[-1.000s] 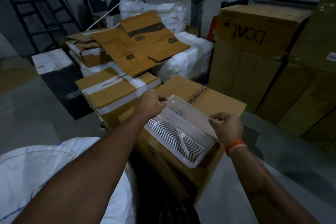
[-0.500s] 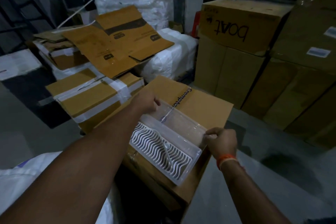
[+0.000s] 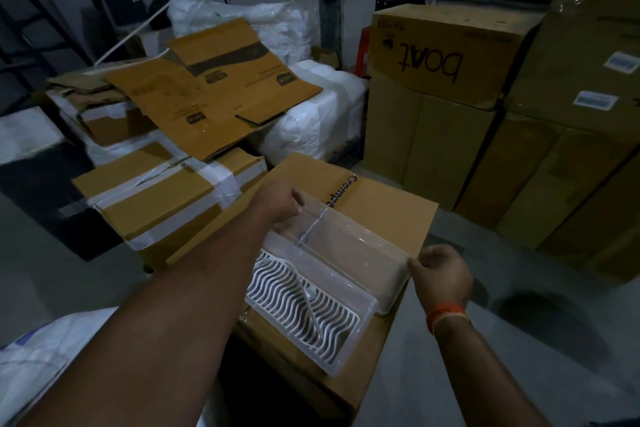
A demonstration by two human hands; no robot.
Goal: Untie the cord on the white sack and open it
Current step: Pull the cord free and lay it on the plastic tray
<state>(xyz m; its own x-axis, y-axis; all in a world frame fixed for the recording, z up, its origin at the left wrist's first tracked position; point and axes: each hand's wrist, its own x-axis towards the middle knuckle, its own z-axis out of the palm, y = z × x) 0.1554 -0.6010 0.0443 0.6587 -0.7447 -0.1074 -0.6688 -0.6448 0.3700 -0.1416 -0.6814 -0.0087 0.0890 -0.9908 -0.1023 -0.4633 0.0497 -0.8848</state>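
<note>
A clear plastic tray (image 3: pixel 346 253) with a white wavy rack (image 3: pixel 304 312) in it rests on a brown carton (image 3: pixel 381 204) in front of me. My left hand (image 3: pixel 280 201) grips the tray's far left end. My right hand (image 3: pixel 440 270) pinches its right end. Part of a white woven sack (image 3: pixel 38 354) shows at the lower left, under my left forearm. I see no cord on it in this view.
Taped cartons (image 3: pixel 156 198) and flattened cardboard (image 3: pixel 214 94) lie to the left. White sacks (image 3: pixel 311 114) sit behind them. Tall stacked cartons, one marked "boAt" (image 3: pixel 446 55), stand at the right. Grey concrete floor (image 3: pixel 519 288) runs along the right.
The view has swung left and down slightly, so the sack shows a little more at the lower left. Both hands have stayed on the tray's ends; the tray sits a bit lower on the carton.
</note>
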